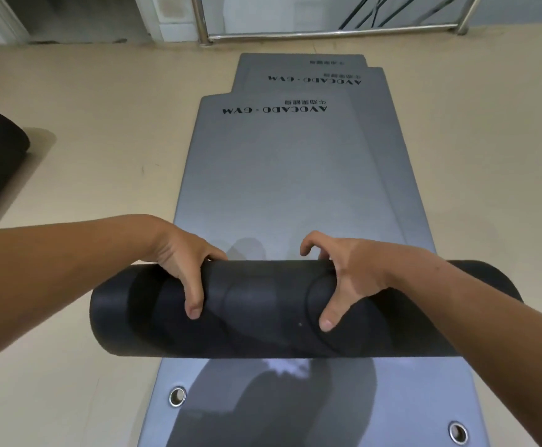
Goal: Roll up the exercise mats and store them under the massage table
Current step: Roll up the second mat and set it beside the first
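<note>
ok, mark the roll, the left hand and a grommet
roll [263, 304]: head view, middle of its dark outer face
left hand [181, 258]: head view, back of the hand
grommet [177, 396]: head view, centre of the near-left ring

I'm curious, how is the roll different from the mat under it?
The roll looks black; the mat looks grey. The roll is curled into a tube; the mat lies flat. The left hand and right hand grip the roll, not the mat.
</note>
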{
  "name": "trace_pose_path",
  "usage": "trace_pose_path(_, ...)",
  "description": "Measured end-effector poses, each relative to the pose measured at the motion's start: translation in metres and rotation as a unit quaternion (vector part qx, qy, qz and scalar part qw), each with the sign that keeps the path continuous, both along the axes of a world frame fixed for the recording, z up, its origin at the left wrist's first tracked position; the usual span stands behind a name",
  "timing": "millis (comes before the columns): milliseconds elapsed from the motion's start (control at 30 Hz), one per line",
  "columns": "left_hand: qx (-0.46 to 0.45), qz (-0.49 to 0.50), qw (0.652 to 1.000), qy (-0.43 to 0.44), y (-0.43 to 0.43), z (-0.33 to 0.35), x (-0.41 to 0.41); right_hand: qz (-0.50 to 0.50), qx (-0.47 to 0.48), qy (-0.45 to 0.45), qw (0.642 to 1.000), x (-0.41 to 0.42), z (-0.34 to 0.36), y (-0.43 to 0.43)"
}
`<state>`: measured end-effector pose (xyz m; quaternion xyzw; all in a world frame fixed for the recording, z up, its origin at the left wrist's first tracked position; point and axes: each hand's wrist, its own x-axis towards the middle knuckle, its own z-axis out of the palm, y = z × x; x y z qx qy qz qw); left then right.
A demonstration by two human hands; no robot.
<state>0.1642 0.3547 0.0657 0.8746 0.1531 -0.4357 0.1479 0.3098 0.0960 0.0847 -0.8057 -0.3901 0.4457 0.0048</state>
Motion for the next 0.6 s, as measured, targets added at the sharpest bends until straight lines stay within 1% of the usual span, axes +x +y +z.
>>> trace_pose_path(67,-0.025,0.033,0.999,0.011,0.011,0.004,0.006,-0.03,0.057,0.01,0.998,0.01,-0.004,0.002)
trace_pose_path(100,-0.031,0.035,0.999,0.013,0.016,0.007,0.008,-0.039,0.067,0.019,0.997,0.014,-0.005,0.003)
trace_pose_path(167,-0.044,0.069,0.997,0.004,0.027,0.015,0.008,-0.059,0.076,0.026,0.995,0.022,-0.009,0.01)
trace_pose_path(200,-0.028,0.072,0.997,-0.017,0.03,0.017,0.008,-0.075,0.08,0.02,0.994,0.026,-0.012,0.013)
trace_pose_path(267,0.051,0.04,0.994,-0.092,0.03,0.026,0.002,-0.106,0.079,0.01,0.991,0.032,-0.017,0.023)
trace_pose_path(300,0.095,0.017,0.985,-0.144,0.025,0.028,-0.001,-0.109,0.068,-0.01,0.992,0.035,-0.02,0.03)
trace_pose_path(333,0.129,-0.019,0.971,-0.198,0.015,0.027,-0.006,-0.1,0.046,-0.052,0.992,0.039,-0.022,0.037)
trace_pose_path(367,0.149,-0.053,0.958,-0.238,0.002,0.022,-0.013,-0.086,0.025,-0.11,0.99,0.042,-0.023,0.043)
trace_pose_path(400,0.151,-0.081,0.951,-0.259,-0.011,0.013,-0.019,-0.07,0.013,-0.171,0.983,0.043,-0.024,0.05)
trace_pose_path(433,0.144,-0.097,0.953,-0.25,-0.024,0.004,-0.026,-0.056,0.012,-0.226,0.973,0.044,-0.027,0.055)
trace_pose_path(467,0.145,-0.108,0.959,-0.217,-0.035,-0.007,-0.033,-0.047,0.012,-0.262,0.964,0.044,-0.03,0.059)
trace_pose_path(500,0.155,-0.117,0.966,-0.173,-0.042,-0.016,-0.039,-0.04,0.008,-0.279,0.959,0.044,-0.033,0.061)
trace_pose_path(533,0.169,-0.123,0.966,-0.152,-0.045,-0.028,-0.044,-0.035,-0.005,-0.28,0.959,0.044,-0.037,0.062)
trace_pose_path(600,0.184,-0.117,0.963,-0.162,-0.042,-0.047,-0.049,-0.022,-0.041,-0.252,0.967,0.046,-0.043,0.06)
